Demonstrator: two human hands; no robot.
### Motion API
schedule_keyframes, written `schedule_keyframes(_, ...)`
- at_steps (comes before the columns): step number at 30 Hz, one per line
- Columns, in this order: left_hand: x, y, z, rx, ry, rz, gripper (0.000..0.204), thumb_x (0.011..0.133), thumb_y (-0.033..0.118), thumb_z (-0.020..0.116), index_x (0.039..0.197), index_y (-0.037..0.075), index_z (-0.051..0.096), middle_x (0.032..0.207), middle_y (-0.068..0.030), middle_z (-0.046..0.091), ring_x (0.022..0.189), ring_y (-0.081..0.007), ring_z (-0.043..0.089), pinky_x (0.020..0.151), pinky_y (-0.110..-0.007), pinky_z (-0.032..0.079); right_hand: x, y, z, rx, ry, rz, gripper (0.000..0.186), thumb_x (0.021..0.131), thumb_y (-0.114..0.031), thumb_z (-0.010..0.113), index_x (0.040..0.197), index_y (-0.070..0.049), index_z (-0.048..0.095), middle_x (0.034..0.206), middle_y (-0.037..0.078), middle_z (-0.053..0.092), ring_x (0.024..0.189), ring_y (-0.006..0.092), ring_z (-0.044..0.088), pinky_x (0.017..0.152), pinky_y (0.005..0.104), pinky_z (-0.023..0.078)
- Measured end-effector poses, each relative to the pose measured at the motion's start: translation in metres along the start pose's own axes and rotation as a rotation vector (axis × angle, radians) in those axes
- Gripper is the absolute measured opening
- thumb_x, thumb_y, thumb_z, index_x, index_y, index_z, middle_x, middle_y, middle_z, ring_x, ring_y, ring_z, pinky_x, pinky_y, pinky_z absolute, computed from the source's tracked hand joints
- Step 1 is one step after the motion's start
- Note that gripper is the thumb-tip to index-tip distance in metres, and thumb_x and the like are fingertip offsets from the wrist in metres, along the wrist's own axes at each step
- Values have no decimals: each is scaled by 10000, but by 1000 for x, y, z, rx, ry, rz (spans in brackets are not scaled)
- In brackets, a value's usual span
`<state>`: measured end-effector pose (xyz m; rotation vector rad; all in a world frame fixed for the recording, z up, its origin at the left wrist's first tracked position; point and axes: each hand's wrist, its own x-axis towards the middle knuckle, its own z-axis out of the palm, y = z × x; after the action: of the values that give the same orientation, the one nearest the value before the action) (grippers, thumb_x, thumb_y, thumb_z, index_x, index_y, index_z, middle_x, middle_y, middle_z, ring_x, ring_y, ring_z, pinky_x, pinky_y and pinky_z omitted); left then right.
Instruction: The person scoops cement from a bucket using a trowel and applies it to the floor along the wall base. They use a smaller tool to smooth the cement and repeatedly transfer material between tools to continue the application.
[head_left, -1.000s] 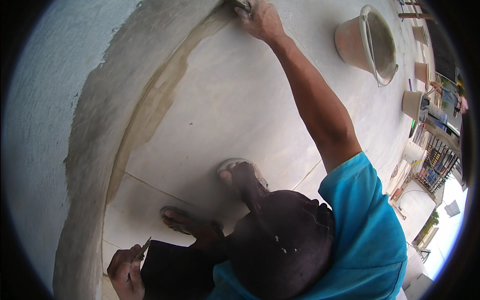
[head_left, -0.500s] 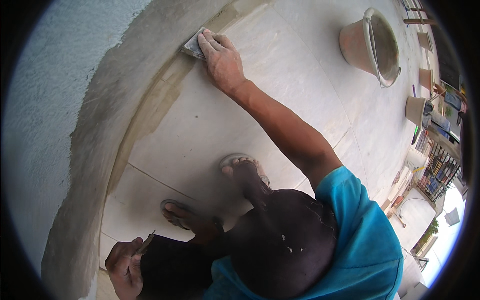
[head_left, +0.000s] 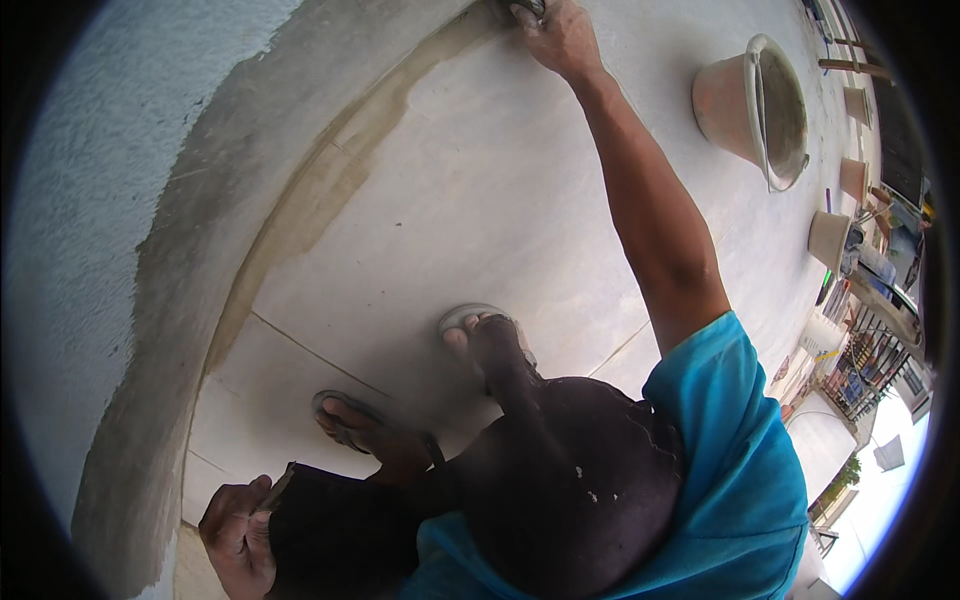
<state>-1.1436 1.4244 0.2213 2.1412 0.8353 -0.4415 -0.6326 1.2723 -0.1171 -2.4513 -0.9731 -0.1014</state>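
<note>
My right hand (head_left: 555, 40) is at the far upper end of an arm in a blue sleeve, closed on a grey flat pad (head_left: 525, 10), partly hidden, against a damp beige band (head_left: 340, 170). This band runs along the joint between pale floor tiles (head_left: 480, 190) and the wall. At the lower left, my left hand (head_left: 235, 535) is closed round a thin scraper (head_left: 280, 485), beside my dark-clad leg. My sandalled feet (head_left: 470, 330) stand on the tiles.
The rough pale blue wall (head_left: 90, 250) has a grey lower strip. A dirty bucket (head_left: 725, 110) with a handle stands at upper right. Smaller buckets (head_left: 828, 240), a wooden piece (head_left: 855, 68), a metal grille (head_left: 865, 370) and assorted clutter line the right rim.
My right hand with the pad moved down the band toward me half a second ago, and is now back up at its top end. The left hand stays low, slightly further left.
</note>
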Motion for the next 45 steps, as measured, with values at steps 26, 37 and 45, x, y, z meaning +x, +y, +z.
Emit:
schedule_keyframes(26,-14,-1,-4,16,24,38,375,1005,306,521,1087,-32,662,742,-122,601,683,-220,551,617,-329,435,-25,-61,-30,28,143,87,237,873,-234,658,1057,-86,684,878,156,687,852,365,641,770,437,520)
schedule_keyframes(37,-10,-9,3,-46,44,66,301,1006,243,524,1067,-14,669,738,-118,599,681,-218,555,608,-325,431,-14,-41,-6,6,-68,-36,309,885,-201,585,1166,-78,617,1014,219,665,912,435,612,806,505,490)
schedule_keyframes(45,-7,-12,-1,-35,-4,97,307,1006,238,506,1067,-27,646,754,-136,619,673,-239,572,605,-341,446,-67,-125,2,158,-17,-118,301,819,-145,673,1117,-102,666,936,120,693,904,325,635,789,430,526)
